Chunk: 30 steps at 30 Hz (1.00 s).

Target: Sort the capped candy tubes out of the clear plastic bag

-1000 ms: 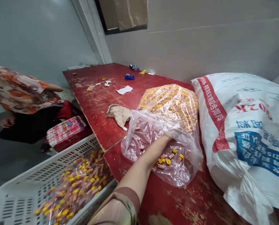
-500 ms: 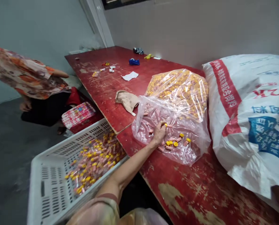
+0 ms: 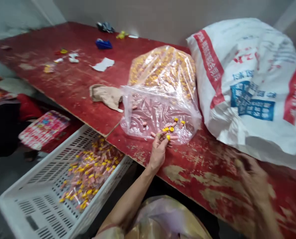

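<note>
My left hand (image 3: 158, 151) is closed, pinching a small pink tube with a yellow cap (image 3: 173, 137) between thumb and fingers, over the near edge of a clear plastic bag (image 3: 138, 127). Several similar tubes (image 3: 182, 124) lie loose on the bag's flattened mouth. The bag's far part bulges with a mass of yellow-capped tubes (image 3: 163, 66). Over the red table to the right, my right hand (image 3: 254, 179) is smeared by motion, its fingers seemingly bent. Whether it holds anything does not show.
A white plastic crate (image 3: 36, 186) with many such tubes stands left, below the edge of the worn red table (image 3: 73, 79). A big white woven sack (image 3: 237, 59) fills the right side. Beige cloth (image 3: 105, 96), paper (image 3: 103, 64) and a blue tape dispenser (image 3: 103, 43) lie farther back. Another person sits at left.
The view has swung right and down. My left hand has drawn back toward the table's near edge with a capped tube. My right hand has come into view at the right.
</note>
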### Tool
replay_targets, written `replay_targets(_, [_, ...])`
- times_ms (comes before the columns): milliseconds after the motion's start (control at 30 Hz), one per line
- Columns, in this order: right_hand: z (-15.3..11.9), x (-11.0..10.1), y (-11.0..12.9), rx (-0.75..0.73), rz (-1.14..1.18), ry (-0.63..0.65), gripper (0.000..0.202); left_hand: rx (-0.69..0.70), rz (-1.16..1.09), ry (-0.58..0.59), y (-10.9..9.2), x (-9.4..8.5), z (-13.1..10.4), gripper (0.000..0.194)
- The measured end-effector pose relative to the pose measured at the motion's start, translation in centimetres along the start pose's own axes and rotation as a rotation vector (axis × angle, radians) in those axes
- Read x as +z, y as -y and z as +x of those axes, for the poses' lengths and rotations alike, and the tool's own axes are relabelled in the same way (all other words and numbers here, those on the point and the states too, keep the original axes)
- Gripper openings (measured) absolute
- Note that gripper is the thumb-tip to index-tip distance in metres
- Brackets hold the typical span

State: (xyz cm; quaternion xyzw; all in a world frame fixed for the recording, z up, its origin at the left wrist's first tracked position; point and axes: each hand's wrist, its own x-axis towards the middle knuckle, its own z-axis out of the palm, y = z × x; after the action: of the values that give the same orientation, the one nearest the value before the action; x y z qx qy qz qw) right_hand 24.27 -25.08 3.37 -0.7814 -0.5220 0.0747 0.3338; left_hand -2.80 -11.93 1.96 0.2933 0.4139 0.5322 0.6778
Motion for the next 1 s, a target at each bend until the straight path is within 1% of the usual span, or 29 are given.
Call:
replay_targets(67, [-2.0,1.5,1.5,0.028,0.179,0.121,0.042,-0.044,0.059,0.091,1.2,1.2,-1.5,0.032])
replay_targets(133, [-3.1,3.3,3.3,-0.017,0.283,0.221,0.036,-0.081,0.134,0.177,2.1,2.2,-3.0,0.026])
replay_targets(200, [-3.5,4.7,4.7,-0.091,0.299,0.253,0.031,-0.096,0.206,0.221,2.6,2.7,-4.2,0.022])
replay_targets(300, [-3.4,5.6,5.8,-0.210,0.291,0.246,0.026,-0.107,0.272,0.242,2.9,2.7,-5.3,0.023])
replay_targets(367, [-3.0,6.0,5.9,-0.292,0.277,0.240,0.023,-0.053,0.339,0.237,3.0,2.4,-5.7,0.025])
replay_targets(433, [-2.8,6.4,6.0,-0.350,0.276,0.241,0.021,0.057,0.421,0.229,3.0,2.1,-6.1,0.026])
replay_targets(533, [-3.2,7.5,6.3,-0.373,0.287,0.239,0.020,0.189,0.499,0.266,2.9,1.8,-6.5,0.028])
replay_targets(600, [-3.9,8.3,6.8,-0.369,0.249,0.179,0.020,0.225,0.525,0.286,2.9,1.7,-6.7,0.028])
replay_targets(667, [-4.8,8.9,7.4,-0.380,0.164,0.075,0.019,0.233,0.540,0.268,3.0,1.5,-6.9,0.028])
replay_targets(733, [-5.6,9.3,8.1,-0.417,0.079,-0.016,0.019,0.221,0.548,0.219,3.1,1.3,-7.0,0.028])
replay_targets(833, [-6.5,9.9,9.0,-0.474,-0.027,-0.072,0.020,0.203,0.540,0.170,3.2,1.1,-7.4,0.021])
replay_targets(933, [-6.7,11.0,9.5,-0.475,-0.098,-0.081,0.023,0.215,0.495,0.130,3.1,0.7,-7.0,0.015])
replay_targets(967, [-6.5,11.5,9.6,-0.487,-0.062,-0.041,0.025,0.224,0.477,0.100,2.9,0.4,-6.8,0.013])
replay_targets(1000, [-6.2,11.8,9.7,-0.522,0.011,0.028,0.028,0.234,0.461,0.059,2.5,-0.1,-6.5,0.010])
